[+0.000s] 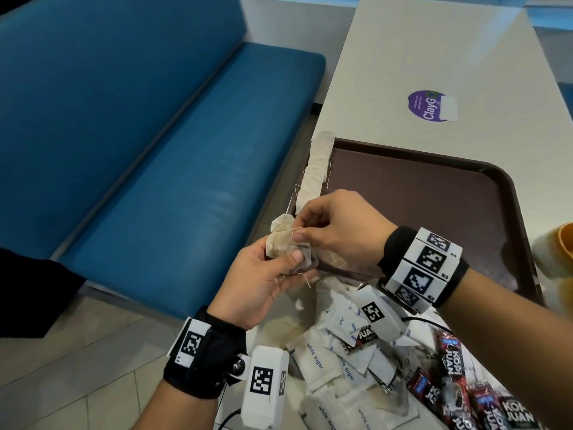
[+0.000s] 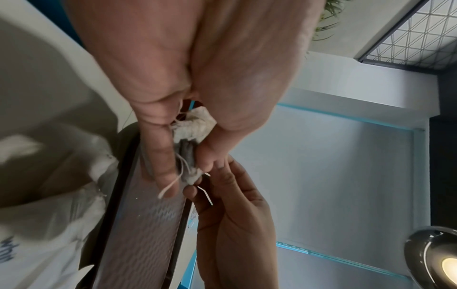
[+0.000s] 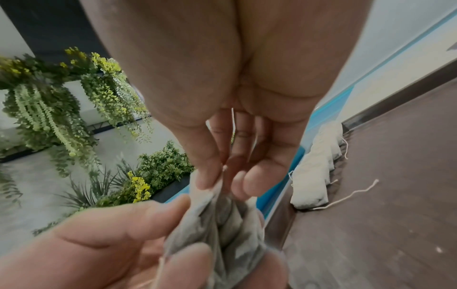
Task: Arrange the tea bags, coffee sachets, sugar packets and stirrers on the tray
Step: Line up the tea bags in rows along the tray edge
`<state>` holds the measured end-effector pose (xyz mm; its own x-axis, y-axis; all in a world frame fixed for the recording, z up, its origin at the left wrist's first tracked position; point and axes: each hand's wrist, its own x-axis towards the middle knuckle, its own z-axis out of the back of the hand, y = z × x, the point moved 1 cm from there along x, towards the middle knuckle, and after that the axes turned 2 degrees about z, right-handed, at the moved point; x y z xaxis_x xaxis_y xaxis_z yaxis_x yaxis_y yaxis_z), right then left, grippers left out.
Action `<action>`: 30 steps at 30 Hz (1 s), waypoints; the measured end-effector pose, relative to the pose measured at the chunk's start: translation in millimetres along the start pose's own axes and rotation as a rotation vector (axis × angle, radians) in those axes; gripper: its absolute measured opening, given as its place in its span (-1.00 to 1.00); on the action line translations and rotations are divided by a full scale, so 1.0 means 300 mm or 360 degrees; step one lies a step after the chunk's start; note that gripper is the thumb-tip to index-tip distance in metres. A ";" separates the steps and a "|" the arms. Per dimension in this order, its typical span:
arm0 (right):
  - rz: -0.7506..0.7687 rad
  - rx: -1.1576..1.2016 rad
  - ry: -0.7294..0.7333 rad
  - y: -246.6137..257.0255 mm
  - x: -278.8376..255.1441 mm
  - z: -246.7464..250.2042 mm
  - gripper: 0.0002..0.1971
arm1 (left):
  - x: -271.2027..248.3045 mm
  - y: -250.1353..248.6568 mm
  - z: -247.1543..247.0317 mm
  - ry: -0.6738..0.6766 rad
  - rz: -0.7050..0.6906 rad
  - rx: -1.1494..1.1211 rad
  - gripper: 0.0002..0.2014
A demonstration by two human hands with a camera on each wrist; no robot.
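Holding: your left hand [image 1: 263, 280] grips a small bunch of tea bags [image 1: 283, 243], thumb curled over the front and fingers behind.
Pinching: your right hand [image 1: 335, 231] has thumb and forefinger closed on a string at the top of that bunch; its other fingers are loosely bent.
Where: both hands meet just off the tray's [image 1: 508, 193] left near corner, above the gap between the table [image 1: 434, 57] and the blue bench [image 1: 170, 181].
Row: more tea bags [image 1: 316, 169] lie overlapped in a line along the tray's left rim, a loose string [image 3: 346, 195] trailing beside them in the right wrist view.
Pile: sugar packets [image 1: 316, 358] marked "white sugar" lie heaped on the table below your wrists, outside the tray.
Sachets: dark coffee sachets [image 1: 449, 358] sit to the right of the sugar, also outside the tray.
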<state>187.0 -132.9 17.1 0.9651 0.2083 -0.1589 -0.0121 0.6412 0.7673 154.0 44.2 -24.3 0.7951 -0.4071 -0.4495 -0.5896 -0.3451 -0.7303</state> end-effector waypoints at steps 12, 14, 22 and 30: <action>-0.0051 0.0048 -0.0312 -0.040 0.033 0.053 -0.88 | 0.016 0.006 0.043 -0.0165 0.0023 -0.0106 -0.76; -0.0074 0.0034 -0.0457 -0.048 0.043 0.076 -0.96 | 0.013 0.004 0.057 -0.0197 0.0011 -0.0120 -0.76; -0.0338 0.0097 0.0018 -0.092 0.109 0.036 -0.92 | -0.003 -0.008 0.082 -0.0259 -0.0029 -0.0132 -0.77; -0.0476 0.0180 -0.0219 -0.129 0.184 -0.001 -0.96 | -0.007 -0.004 0.078 -0.0254 -0.0004 -0.0149 -0.76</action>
<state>240.7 -146.0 -21.4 0.9478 -0.0832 -0.3078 0.2985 0.5710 0.7648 156.3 65.3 -34.6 0.8048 -0.2693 -0.5289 -0.5921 -0.4264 -0.6839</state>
